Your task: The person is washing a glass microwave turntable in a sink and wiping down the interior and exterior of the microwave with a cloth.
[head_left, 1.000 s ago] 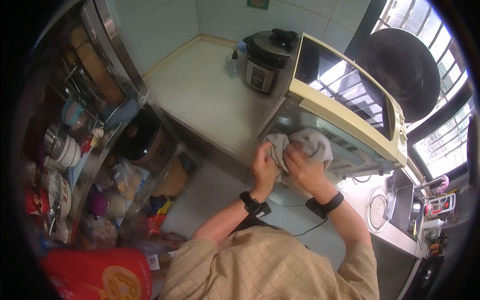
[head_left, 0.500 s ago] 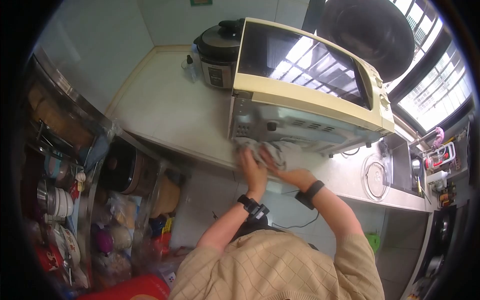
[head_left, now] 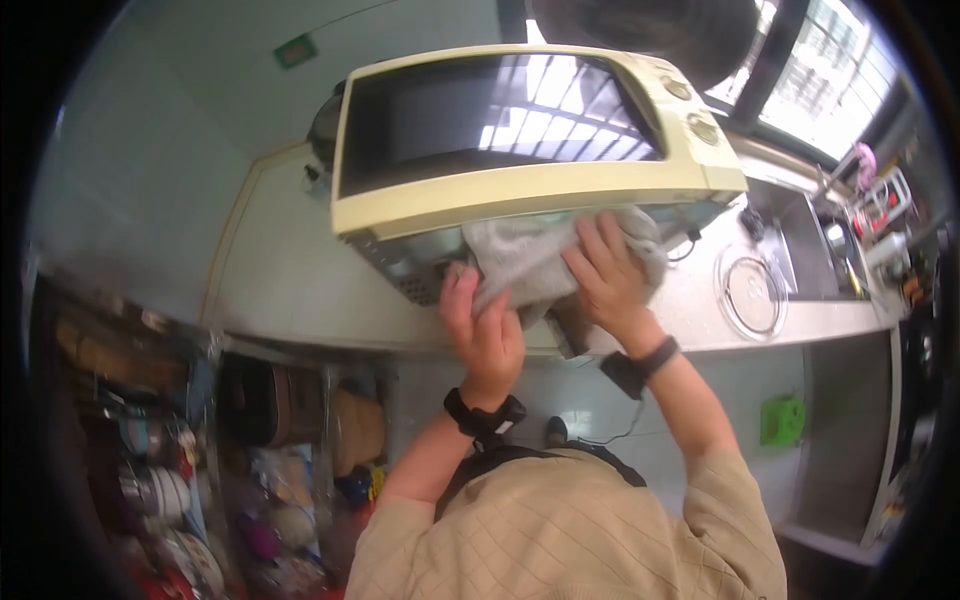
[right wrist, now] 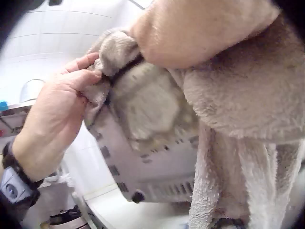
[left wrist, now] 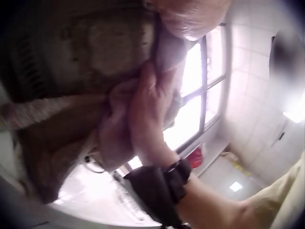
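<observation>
A cream microwave point(head_left: 520, 185) with a dark door stands tipped on the counter, its grey metal underside point(right wrist: 143, 162) facing me. A grey cloth point(head_left: 530, 260) lies against that underside. My left hand point(head_left: 485, 325) pinches the cloth's left edge between thumb and fingers, which shows clearly as the left hand point(right wrist: 57, 119) in the right wrist view. My right hand point(head_left: 610, 275) lies on the cloth with fingers spread flat, pressing it to the metal. The left wrist view shows that right hand point(left wrist: 147, 109) over the bunched cloth point(left wrist: 114, 138).
The pale counter point(head_left: 280, 280) runs left of the microwave. A round glass plate point(head_left: 752, 295) lies to the right, beside a sink point(head_left: 810, 240). A dark cooker point(head_left: 325, 125) sits behind. Shelves with bowls point(head_left: 160, 490) stand lower left; a green object point(head_left: 782, 418) lies on the floor.
Both hands and the cloth have moved up from the counter edge onto the microwave's underside. The right hand has shifted right and spread flat. The view now looks more steeply at the oven.
</observation>
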Tool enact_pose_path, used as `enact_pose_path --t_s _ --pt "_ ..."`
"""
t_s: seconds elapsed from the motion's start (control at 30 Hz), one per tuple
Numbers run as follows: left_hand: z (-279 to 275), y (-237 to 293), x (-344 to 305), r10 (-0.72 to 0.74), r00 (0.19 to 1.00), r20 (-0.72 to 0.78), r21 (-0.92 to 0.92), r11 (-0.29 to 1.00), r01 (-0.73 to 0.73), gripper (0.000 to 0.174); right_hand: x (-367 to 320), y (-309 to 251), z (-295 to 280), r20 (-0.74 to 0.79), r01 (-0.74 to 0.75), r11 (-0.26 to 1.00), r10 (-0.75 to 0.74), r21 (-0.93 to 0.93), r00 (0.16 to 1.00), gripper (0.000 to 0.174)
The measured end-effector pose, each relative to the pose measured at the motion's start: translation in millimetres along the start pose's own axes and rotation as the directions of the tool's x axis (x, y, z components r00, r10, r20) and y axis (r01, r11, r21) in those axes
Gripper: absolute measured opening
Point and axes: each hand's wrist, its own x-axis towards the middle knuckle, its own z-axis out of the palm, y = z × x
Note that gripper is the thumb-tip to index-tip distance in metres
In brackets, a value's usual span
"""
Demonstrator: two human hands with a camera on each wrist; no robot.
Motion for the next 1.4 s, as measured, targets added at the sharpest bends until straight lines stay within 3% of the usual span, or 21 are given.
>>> enact_pose_path --t_s 0.07,0.1,0.13,0.2,0.23,0.3,0.43,0.53,0.57,0.6,0.63,0.77,0.87,0.9,0.97,1.03,1.1,1.17,1.23,1.3,1.4 --pt "21.7 -24.7 -31.6 0.191 0.938 0.288 0.198 0.947 -0.253 0.030 -26.1 -5.7 24.5 -0.081 -0.077 0.997 0.076 -0.010 0.994 0.042" --pt "23.7 -28.1 -36.6 0.221 0.928 0.301 0.182 0.942 -0.283 0.030 -38.9 -11.4 35.5 -0.142 -0.122 0.993 0.121 -0.001 0.983 0.042" --pt "24.3 -28.1 -42.0 0.161 0.928 0.335 0.125 0.969 -0.213 0.028 -54.5 -11.6 48.7 -0.157 -0.150 0.989 0.147 -0.006 0.977 0.042" --pt "29.7 -38.5 -65.6 0.019 0.879 0.476 0.072 0.996 -0.061 0.025 -82.2 -16.3 60.8 0.076 -0.325 0.929 0.316 0.176 0.946 0.042" --pt "33.2 -47.7 -78.3 0.050 0.870 0.490 0.056 0.994 -0.089 0.025 -90.3 -23.5 62.1 0.058 -0.349 0.921 0.344 0.171 0.937 0.042" --pt "36.1 -54.7 -86.0 0.270 0.706 0.655 -0.038 0.944 -0.327 0.021 -98.4 -40.9 58.2 0.104 -0.480 0.813 0.474 0.330 0.874 0.042" --pt "33.3 -53.2 -92.7 0.328 0.610 0.721 -0.123 0.927 -0.354 0.022 -122.5 -46.8 57.5 0.150 -0.474 0.782 0.455 0.405 0.878 0.048" --pt "25.2 -25.9 -61.3 0.294 0.665 0.687 -0.087 0.941 -0.326 0.025 -106.5 -47.0 43.1 0.127 -0.550 0.699 0.560 0.457 0.818 0.042" --pt "26.8 -11.3 -41.7 0.304 0.751 0.585 -0.049 0.938 -0.342 0.026 -88.0 -45.6 29.7 0.118 -0.555 0.694 0.571 0.459 0.812 0.042" --pt "30.0 1.1 -24.9 0.312 0.825 0.471 -0.008 0.937 -0.350 0.028 -62.7 -43.2 10.4 -0.081 -0.499 0.717 0.606 0.486 0.791 0.038" --pt "32.7 9.5 -9.9 0.319 0.820 0.475 -0.009 0.934 -0.358 0.028 -43.3 -39.5 -2.9 -0.273 -0.442 0.745 0.620 0.500 0.736 0.034" --pt "49.9 10.8 13.0 0.264 0.777 0.571 0.162 0.892 -0.422 0.027 -14.1 -14.5 -8.4 -0.345 -0.585 0.748 0.663 0.312 0.664 0.029" --pt "65.7 -25.2 -24.4 0.476 0.655 0.588 0.109 0.755 -0.647 0.028 -49.0 -11.3 30.5 -0.200 -0.671 0.671 0.738 0.315 0.645 0.031" --pt "65.5 -30.5 -36.5 0.479 0.647 0.593 0.104 0.751 -0.651 0.028 -63.0 -18.7 37.1 -0.199 -0.677 0.664 0.744 0.318 0.637 0.031" --pt "65.5 -34.1 -50.6 0.406 0.462 0.788 -0.109 0.831 -0.545 0.030 -79.7 -29.6 39.3 0.110 -0.815 0.481 0.836 0.325 0.538 0.033" --pt "65.1 -32.9 -50.5 0.472 0.448 0.759 -0.101 0.765 -0.636 0.029 -79.2 -31.1 35.3 0.040 -0.787 0.501 0.835 0.361 0.550 0.032" --pt "43.1 5.1 -23.2 0.322 0.662 0.676 0.036 0.884 -0.467 0.029 -60.3 -33.3 15.5 -0.006 -0.763 0.505 0.835 0.404 0.550 0.032" --pt "45.1 23.8 16.7 0.413 0.718 0.560 0.077 0.837 -0.542 0.029 -22.8 -22.3 -12.1 -0.172 -0.685 0.545 0.826 0.483 0.537 0.030" --pt "52.2 39.7 44.3 0.314 0.836 0.450 0.240 0.859 -0.452 0.030 -8.1 -9.5 -7.7 -0.240 -0.658 0.602 0.793 0.453 0.560 0.029" --pt "61.5 34.2 39.6 0.310 0.801 0.511 0.236 0.846 -0.478 0.028 -11.5 -6.3 1.8 -0.312 -0.626 0.663 0.747 0.410 0.587 0.029" --pt "79.1 14.4 14.9 0.386 0.683 0.620 0.150 0.796 -0.586 0.028 -50.2 -6.4 43.7 -0.153 -0.724 0.485 0.866 0.490 0.477 0.032"
